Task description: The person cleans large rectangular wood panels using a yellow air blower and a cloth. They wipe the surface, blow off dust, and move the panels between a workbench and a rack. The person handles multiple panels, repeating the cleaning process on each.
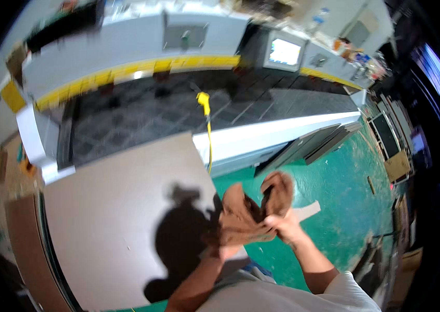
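A crumpled brown cloth (241,223) is held up in front of my body, with two folds sticking upward; motion smears it a little. My left hand (225,252) grips its lower left side, and most of those fingers are hidden in the cloth. At the lower right side my right hand (282,226) is closed on it, thumb showing. Left of my hands lies a large pale board (111,218), with my dark shadow across it.
Beyond the board runs a long grey machine (131,44) with a yellow strip and a lit screen (284,52). A yellow air gun (204,103) with its hose rests on the dark machine bed. Flat panels (303,145) lean at its right, above green floor (334,208).
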The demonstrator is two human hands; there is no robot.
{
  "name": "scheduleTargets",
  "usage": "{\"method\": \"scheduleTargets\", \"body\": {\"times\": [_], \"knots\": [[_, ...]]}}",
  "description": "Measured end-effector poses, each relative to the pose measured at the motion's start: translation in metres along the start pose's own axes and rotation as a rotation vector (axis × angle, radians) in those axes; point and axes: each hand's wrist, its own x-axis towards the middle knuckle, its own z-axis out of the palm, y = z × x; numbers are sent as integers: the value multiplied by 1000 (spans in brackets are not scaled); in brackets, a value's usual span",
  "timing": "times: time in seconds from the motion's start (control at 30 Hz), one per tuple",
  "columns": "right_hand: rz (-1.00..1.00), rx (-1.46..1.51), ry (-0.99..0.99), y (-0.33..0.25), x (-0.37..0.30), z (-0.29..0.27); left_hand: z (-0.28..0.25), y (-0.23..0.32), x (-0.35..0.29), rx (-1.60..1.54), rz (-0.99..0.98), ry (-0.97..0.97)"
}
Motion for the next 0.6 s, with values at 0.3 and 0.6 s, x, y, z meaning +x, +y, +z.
{"method": "scheduleTargets", "body": {"times": [0.3, 0.6], "knots": [[-289, -1149, -451, -6, -35, -80, 61, 27, 32, 492, 361, -178], [-90, -297, -711, -17, 148, -120, 34, 75, 43, 1381, 158, -13]]}}
